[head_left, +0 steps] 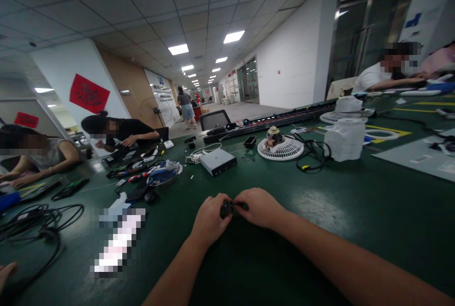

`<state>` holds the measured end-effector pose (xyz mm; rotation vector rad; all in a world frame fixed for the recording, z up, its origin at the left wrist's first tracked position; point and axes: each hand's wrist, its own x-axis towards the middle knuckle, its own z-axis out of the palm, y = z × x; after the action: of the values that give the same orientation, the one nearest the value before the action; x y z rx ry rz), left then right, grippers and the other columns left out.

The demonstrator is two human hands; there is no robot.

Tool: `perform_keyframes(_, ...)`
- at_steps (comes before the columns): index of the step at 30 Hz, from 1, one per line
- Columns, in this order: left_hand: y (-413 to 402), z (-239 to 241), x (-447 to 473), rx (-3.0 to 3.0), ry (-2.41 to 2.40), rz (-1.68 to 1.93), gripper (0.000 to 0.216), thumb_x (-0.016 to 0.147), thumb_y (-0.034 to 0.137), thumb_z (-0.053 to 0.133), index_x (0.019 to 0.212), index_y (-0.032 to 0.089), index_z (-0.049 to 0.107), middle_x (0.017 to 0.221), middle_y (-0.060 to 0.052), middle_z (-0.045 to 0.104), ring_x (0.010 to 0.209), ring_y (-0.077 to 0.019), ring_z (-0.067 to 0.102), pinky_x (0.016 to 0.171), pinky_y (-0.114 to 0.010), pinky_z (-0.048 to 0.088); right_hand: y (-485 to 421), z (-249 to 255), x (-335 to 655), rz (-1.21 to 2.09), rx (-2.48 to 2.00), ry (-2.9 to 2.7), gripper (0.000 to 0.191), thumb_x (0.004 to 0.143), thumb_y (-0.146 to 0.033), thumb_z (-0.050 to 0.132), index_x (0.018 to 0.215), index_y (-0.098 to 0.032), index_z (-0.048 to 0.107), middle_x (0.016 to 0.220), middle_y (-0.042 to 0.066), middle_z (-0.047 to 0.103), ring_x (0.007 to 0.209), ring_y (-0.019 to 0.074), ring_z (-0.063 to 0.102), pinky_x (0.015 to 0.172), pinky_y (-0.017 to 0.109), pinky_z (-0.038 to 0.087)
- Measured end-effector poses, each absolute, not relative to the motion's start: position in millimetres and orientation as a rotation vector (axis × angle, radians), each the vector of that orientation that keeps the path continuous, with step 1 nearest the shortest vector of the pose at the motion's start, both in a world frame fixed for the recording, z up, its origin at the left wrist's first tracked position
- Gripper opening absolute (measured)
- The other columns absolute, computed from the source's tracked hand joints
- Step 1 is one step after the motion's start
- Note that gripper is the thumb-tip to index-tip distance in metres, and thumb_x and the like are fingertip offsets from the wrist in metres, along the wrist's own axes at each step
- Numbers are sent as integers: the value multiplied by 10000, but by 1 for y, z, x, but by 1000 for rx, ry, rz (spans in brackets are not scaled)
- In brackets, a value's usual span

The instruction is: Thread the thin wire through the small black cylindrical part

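My left hand (209, 218) and my right hand (259, 207) meet over the dark green table (320, 211), low in the middle of the view. Both are closed in a pinch on a small black part (226, 209) held between them. What the part is I cannot make out. A grey box (218, 161) lies on the table just beyond my hands.
A white fan grille with its motor (280, 147), a white fan housing (344, 139) and black cables lie to the right. Tools, cables and a black mouse (150, 196) clutter the left. Other people work at the left side and far right.
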<state>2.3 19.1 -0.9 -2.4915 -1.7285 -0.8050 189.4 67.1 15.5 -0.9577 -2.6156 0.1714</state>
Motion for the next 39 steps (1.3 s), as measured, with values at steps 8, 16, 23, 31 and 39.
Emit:
perform_keyframes(8,20,-5,1,-2508,-1696,-781,309,749,132,653,1031,228,568,956,-16,668,861,-205,592,774,-329,465,64,17,190,100,-1085,-2692,228,841,-303,525,875,-242,741,832,55,733,781,218,658,681,292,431)
perform_keyframes(16,20,-3,-1,-2525,-1701,-828,320,759,120,645,1048,230,565,998,-18,664,898,-211,584,803,-342,464,68,13,190,281,-1059,-2595,243,858,-324,516,922,-246,737,849,31,741,772,189,661,680,269,429)
perform_keyframes(23,21,-4,1,-2525,-1669,-763,342,746,113,666,1045,241,560,970,-5,666,876,-204,587,768,-319,449,66,13,188,192,-1133,-2589,226,839,-323,528,898,-246,732,834,36,741,765,209,662,648,283,419)
perform_keyframes(31,17,-1,5,-2539,-1674,-703,330,743,114,678,1024,231,551,950,-5,665,868,-202,585,773,-312,441,66,14,191,119,-1038,-2664,228,846,-318,522,869,-236,733,838,44,735,777,210,655,665,289,406)
perform_keyframes(39,20,0,5,-2513,-1759,-702,297,780,158,661,1052,236,570,994,-12,679,903,-210,594,807,-321,446,68,12,188,120,-1095,-2649,236,858,-299,495,839,-233,720,812,43,722,736,202,641,612,281,376)
